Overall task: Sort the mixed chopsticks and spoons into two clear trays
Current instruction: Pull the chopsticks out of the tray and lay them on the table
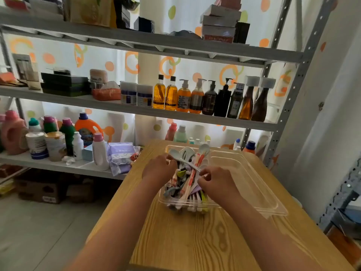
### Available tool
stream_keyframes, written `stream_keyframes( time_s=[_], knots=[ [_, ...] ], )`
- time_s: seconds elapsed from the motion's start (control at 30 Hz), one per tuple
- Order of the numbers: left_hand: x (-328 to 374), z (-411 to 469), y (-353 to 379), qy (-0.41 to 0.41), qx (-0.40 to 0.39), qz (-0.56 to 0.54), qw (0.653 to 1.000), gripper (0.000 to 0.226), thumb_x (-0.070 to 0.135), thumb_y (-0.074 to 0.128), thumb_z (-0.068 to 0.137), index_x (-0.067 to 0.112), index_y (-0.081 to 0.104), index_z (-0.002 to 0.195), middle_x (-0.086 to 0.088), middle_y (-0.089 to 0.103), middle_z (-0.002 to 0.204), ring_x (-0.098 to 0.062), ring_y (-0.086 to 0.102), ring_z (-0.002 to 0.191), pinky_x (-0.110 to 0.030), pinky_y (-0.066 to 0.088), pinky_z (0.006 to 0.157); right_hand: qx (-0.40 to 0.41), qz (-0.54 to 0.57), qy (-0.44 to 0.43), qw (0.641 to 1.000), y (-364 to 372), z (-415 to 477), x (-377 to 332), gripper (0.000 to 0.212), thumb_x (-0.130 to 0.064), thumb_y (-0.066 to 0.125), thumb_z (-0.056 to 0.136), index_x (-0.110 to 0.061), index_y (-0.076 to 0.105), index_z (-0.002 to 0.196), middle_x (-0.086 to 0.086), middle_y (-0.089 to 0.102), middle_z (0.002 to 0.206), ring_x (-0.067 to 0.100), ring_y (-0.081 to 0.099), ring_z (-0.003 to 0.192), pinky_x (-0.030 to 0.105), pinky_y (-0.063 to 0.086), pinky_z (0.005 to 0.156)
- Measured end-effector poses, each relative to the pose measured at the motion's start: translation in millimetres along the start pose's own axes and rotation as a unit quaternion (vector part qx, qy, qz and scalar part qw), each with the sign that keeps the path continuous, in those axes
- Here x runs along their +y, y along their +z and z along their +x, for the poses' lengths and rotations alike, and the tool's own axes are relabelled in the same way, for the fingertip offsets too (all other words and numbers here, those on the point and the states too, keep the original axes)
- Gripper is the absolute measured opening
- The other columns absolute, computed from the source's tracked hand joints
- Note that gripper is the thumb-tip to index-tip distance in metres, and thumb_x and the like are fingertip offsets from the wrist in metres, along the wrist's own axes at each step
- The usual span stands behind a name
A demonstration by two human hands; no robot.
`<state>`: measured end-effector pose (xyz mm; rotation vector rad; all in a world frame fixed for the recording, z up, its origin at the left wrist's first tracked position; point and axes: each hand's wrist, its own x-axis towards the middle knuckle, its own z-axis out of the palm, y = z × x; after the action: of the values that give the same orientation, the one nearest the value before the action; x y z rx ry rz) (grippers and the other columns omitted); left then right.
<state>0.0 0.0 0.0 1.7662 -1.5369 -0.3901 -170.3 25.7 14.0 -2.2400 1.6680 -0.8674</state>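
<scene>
A clear tray (202, 209) on the wooden table holds a mixed heap of chopsticks (190, 178) and spoons. Beside it on the right stands a second clear tray (252, 180), with nothing visible in it. A pale blue spoon (180, 156) lies slanted across the top of the heap. My right hand (216, 181) pinches the handle end of that spoon. My left hand (159, 169) hovers over the left side of the heap with curled fingers near the spoon's bowl; whether it holds anything is hidden.
The wooden table (195, 241) stands in front of a grey metal shelf rack (136, 112) loaded with bottles, detergent jugs and boxes. A grey wall and another rack (347, 192) are close on the right. Cardboard boxes sit on the floor at left.
</scene>
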Motion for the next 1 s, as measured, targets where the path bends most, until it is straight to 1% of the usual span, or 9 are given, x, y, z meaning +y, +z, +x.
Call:
stream_keyframes(
  time_s=[0.07,0.17,0.3,0.37,0.43,0.53,0.67,0.83,1.0],
  knots=[
    [-4.6,3.1,1.9,-0.017,0.002,0.005,1.000,0.036,0.036,0.045,0.093,0.023,0.056,0.124,-0.006,0.061,0.123,-0.025,0.056,0.110,-0.036,0.045,0.088,-0.005,0.009,0.016,1.000,6.4,5.2,0.9,0.017,-0.017,0.061,0.085,-0.009,0.070,0.097,0.007,0.068,0.093,0.015,0.061,0.080,0.023,0.050,0.068],
    [-12.9,6.5,4.0,-0.044,-0.012,0.007,0.999,0.040,0.035,0.041,0.094,0.022,0.050,0.131,-0.006,0.057,0.129,-0.026,0.053,0.114,-0.033,0.040,0.085,-0.025,0.007,0.026,0.999,18.0,14.3,2.8,0.013,-0.016,0.061,0.086,-0.007,0.070,0.088,0.001,0.065,0.080,0.004,0.053,0.066,0.007,0.036,0.051],
    [-20.7,11.2,6.7,-0.062,-0.051,-0.074,0.994,0.040,0.030,0.038,0.095,0.020,0.049,0.133,-0.007,0.054,0.133,-0.024,0.050,0.118,-0.034,0.039,0.091,-0.041,0.005,0.059,0.997,33.3,27.3,3.6,0.016,-0.020,0.063,0.085,-0.008,0.070,0.093,0.000,0.057,0.080,0.007,0.053,0.067,0.006,0.031,0.046],
    [-23.2,13.5,8.5,-0.060,-0.056,-0.091,0.993,0.039,0.030,0.037,0.096,0.021,0.049,0.132,-0.008,0.054,0.132,-0.023,0.050,0.114,-0.036,0.040,0.092,-0.041,-0.003,0.086,0.995,41.3,33.9,2.5,0.023,-0.024,0.065,0.083,-0.008,0.068,0.099,0.003,0.060,0.086,0.013,0.056,0.073,0.011,0.035,0.049],
    [-23.9,16.1,9.2,-0.055,-0.061,-0.098,0.992,0.039,0.031,0.036,0.096,0.023,0.047,0.132,-0.006,0.055,0.131,-0.018,0.050,0.106,-0.035,0.041,0.090,-0.043,-0.015,0.101,0.994,46.8,39.2,1.0,0.030,-0.028,0.068,0.081,-0.010,0.066,0.105,0.008,0.061,0.097,0.019,0.060,0.085,0.019,0.046,0.063],
    [-22.9,21.0,8.6,-0.053,-0.068,-0.100,0.991,0.039,0.033,0.034,0.097,0.027,0.045,0.134,-0.006,0.055,0.129,-0.017,0.049,0.102,-0.035,0.040,0.089,-0.054,-0.015,0.113,0.992,50.7,43.6,1.1,0.039,-0.031,0.070,0.080,-0.014,0.060,0.114,0.007,0.059,0.107,0.023,0.057,0.097,0.028,0.046,0.079],
    [-18.8,22.5,5.6,-0.044,-0.078,-0.100,0.991,0.040,0.029,0.034,0.098,0.028,0.042,0.137,-0.007,0.054,0.129,-0.016,0.044,0.100,-0.031,0.033,0.086,-0.052,-0.011,0.121,0.991,52.0,44.6,1.5,0.050,-0.032,0.071,0.078,-0.016,0.053,0.121,0.007,0.055,0.117,0.025,0.054,0.105,0.026,0.040,0.078],
    [-14.5,21.0,7.0,-0.048,-0.089,-0.089,0.991,0.040,0.033,0.033,0.098,0.031,0.039,0.138,-0.010,0.057,0.126,-0.018,0.052,0.096,-0.032,0.037,0.084,-0.080,0.053,0.128,0.987,48.5,42.9,0.5,0.061,-0.026,0.069,0.081,-0.014,0.040,0.133,0.003,0.053,0.128,0.021,0.050,0.117,0.016,0.029,0.073],
    [-13.1,21.0,9.7,-0.051,-0.090,-0.086,0.991,0.040,0.037,0.033,0.099,0.032,0.039,0.138,-0.009,0.048,0.140,-0.028,0.046,0.123,-0.036,0.034,0.091,-0.076,0.085,0.130,0.985,46.2,37.7,1.7,0.059,-0.028,0.072,0.077,-0.015,0.044,0.127,0.004,0.057,0.116,0.023,0.052,0.111,0.025,0.041,0.081]
  ],
)
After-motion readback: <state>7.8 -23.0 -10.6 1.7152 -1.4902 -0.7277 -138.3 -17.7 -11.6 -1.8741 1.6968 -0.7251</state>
